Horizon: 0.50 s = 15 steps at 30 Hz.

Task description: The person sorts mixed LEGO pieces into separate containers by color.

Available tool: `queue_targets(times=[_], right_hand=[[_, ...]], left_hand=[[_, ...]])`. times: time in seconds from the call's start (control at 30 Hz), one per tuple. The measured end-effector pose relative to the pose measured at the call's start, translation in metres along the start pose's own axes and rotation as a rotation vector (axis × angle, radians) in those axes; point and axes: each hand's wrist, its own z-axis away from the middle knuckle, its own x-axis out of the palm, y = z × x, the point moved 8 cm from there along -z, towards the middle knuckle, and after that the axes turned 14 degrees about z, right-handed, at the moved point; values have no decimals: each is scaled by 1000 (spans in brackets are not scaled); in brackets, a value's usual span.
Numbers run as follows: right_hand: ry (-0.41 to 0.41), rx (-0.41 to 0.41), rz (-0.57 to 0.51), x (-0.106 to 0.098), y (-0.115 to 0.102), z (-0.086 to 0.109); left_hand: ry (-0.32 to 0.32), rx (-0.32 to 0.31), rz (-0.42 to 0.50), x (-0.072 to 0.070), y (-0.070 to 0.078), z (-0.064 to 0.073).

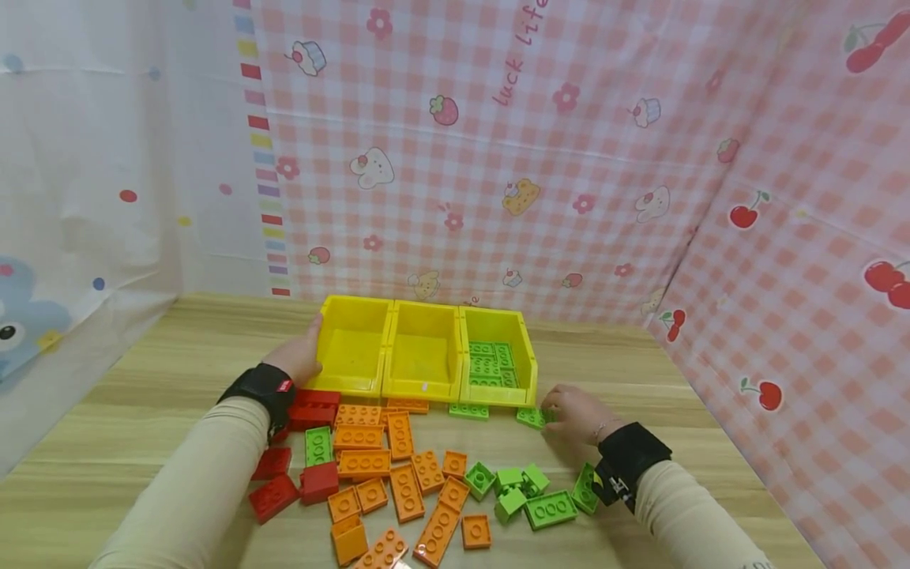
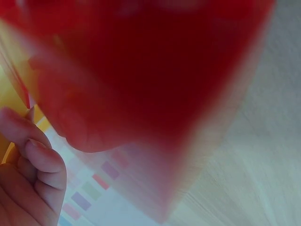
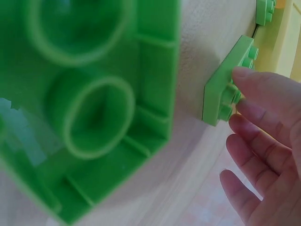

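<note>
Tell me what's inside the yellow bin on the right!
Green toy bricks lie close together in the right-hand yellow bin. I can't see what is under them, because they cover that part. The front wall hides the lowest bit nearest us too.

Wood-grain table (image 1: 593, 352): yellow bins (image 1: 407, 389); nearer, red bricks (image 1: 273, 498), orange bricks (image 1: 364, 462), green bricks (image 1: 551, 511).

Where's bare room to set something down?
Bare wooden table shows left of the left sleeve, and between the right hand and the checked cloth. It's crowded in front of the yellow bins, with red bricks, orange bricks and green bricks.
</note>
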Motion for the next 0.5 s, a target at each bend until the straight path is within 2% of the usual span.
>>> queue_targets(times=[0.37,0.5], right_hand=[[-112,55,-132,4,-6,7],[-114,-17,-144,-3,-14,9]], left_hand=[[9,3,12,-1,0,0],[12,14,13,-1,0,0]])
